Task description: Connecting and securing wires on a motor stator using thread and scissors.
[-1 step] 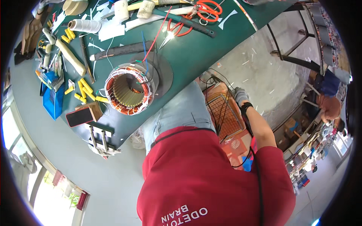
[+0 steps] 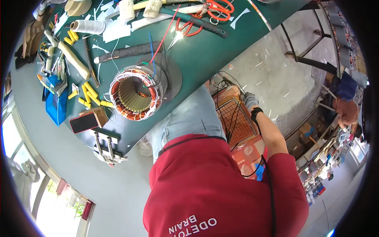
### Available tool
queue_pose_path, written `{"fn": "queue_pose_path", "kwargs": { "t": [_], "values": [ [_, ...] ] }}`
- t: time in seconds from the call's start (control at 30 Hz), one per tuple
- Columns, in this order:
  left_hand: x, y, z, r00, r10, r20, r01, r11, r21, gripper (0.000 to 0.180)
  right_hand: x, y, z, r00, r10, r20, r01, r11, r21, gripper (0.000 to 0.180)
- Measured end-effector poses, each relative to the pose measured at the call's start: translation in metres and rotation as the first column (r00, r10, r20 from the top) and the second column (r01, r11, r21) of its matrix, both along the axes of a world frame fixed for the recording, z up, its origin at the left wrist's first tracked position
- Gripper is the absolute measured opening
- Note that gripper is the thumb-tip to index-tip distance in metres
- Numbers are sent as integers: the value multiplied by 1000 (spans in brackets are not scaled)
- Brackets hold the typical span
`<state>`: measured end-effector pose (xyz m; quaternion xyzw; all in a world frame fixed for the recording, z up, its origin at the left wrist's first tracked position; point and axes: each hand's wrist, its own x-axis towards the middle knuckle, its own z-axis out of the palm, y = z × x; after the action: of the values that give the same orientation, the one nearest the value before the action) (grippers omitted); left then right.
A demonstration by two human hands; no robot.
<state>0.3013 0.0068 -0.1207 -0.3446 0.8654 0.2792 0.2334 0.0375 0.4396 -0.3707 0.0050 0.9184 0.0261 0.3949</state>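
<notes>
My right hand (image 2: 250, 101), in a grey glove with a black band at the wrist, reaches down beside an orange-red box with a wire-mesh basket (image 2: 233, 120). Black cables (image 2: 233, 106) run over the mesh and close by this hand. Its fingers are mostly hidden, so any grip cannot be made out. My left hand does not show. On the green table, a motor stator (image 2: 136, 94) with copper windings and white lacing lies with its round opening facing up. Blue and red leads (image 2: 152, 59) rise from it, and a grey disc (image 2: 173, 77) lies behind it.
Red-handled scissors (image 2: 181, 33), mallets (image 2: 152, 8), a white thread spool (image 2: 87, 27), yellow tubes (image 2: 90, 93), a blue tray (image 2: 55, 106) and a phone (image 2: 83, 122) lie on the table. Metal frame legs (image 2: 304, 55) stand right. Another person (image 2: 346, 108) is at the far right.
</notes>
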Motion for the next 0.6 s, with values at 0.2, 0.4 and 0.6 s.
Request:
{"fn": "queue_pose_path", "kwargs": {
  "t": [0.2,0.4,0.6],
  "values": [
    [0,-4,1,998,-39,54,36,997,63,58,48,-49,-25,844,-502,-188,425,840,-337,34],
    [-11,-6,6,993,-50,107,40,995,95,56,58,-92,-25,796,-585,-156,513,788,-342,30],
    [-22,-10,5,985,-88,151,67,988,136,54,94,-156,-5,847,-473,241,480,877,36,28]
  ]
}}
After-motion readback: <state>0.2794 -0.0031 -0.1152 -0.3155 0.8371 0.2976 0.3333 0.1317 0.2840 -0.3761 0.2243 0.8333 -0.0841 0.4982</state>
